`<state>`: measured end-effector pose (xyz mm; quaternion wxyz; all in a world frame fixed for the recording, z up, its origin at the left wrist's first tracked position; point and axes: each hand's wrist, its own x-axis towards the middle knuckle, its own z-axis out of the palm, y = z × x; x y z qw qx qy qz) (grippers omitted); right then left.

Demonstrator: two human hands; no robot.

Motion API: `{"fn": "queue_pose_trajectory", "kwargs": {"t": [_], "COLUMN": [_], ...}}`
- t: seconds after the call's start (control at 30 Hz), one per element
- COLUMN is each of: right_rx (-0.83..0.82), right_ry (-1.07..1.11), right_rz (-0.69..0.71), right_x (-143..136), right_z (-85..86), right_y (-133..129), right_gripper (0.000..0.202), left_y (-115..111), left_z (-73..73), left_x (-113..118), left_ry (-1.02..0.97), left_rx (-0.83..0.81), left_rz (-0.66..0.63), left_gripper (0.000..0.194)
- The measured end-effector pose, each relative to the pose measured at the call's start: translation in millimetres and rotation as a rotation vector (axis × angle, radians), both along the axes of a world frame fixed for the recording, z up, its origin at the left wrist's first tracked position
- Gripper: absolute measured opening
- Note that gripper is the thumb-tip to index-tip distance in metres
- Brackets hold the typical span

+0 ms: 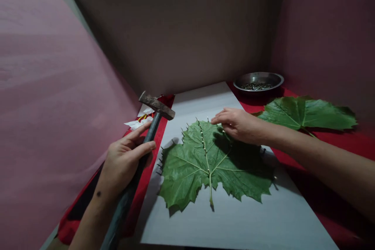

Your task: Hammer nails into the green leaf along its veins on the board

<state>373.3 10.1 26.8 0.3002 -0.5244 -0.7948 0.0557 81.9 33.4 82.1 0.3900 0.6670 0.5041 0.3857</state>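
My left hand (pixel 124 156) grips a hammer (pixel 152 127) by its dark handle, the rusty head pointing up and away from me. A large green leaf (pixel 187 164) lies on a white board (pixel 228 220), its stem toward me. Nails (pixel 202 134) stand in a row along the leaf's central vein, and several more line its outer edge. Over the leaf's upper right edge hovers my right hand (pixel 236 125), fingers bent and close together beside the nails there. Whether a nail is between those fingertips is hidden.
Behind on the right, a metal bowl (pixel 259 82) holds many nails. A second leaf (pixel 307 113) lies on the red cloth (pixel 354 144) to the right. Crumpled white paper (pixel 137 124) is left of the board. Pink walls (pixel 52 105) stand close on both sides.
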Motion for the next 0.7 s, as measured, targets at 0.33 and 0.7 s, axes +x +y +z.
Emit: {"fn": "queue_pose_trajectory", "kwargs": {"t": [0.33, 0.7], "right_rx": [0.048, 0.030], "right_ry": [0.423, 0.344], "right_rz": [-0.296, -0.395], "right_x": [27, 32], "right_z": [5.0, -9.9], "right_y": [0, 3], "right_gripper": [0.027, 0.026], "left_y": [43, 55], "left_z": [-30.8, -53.6], "left_x": [-29, -35], "left_ry": [-0.002, -0.017], "left_rx": [-0.017, -0.092], "left_rz": [0.096, 0.089], "left_gripper": [0.076, 0.075]}}
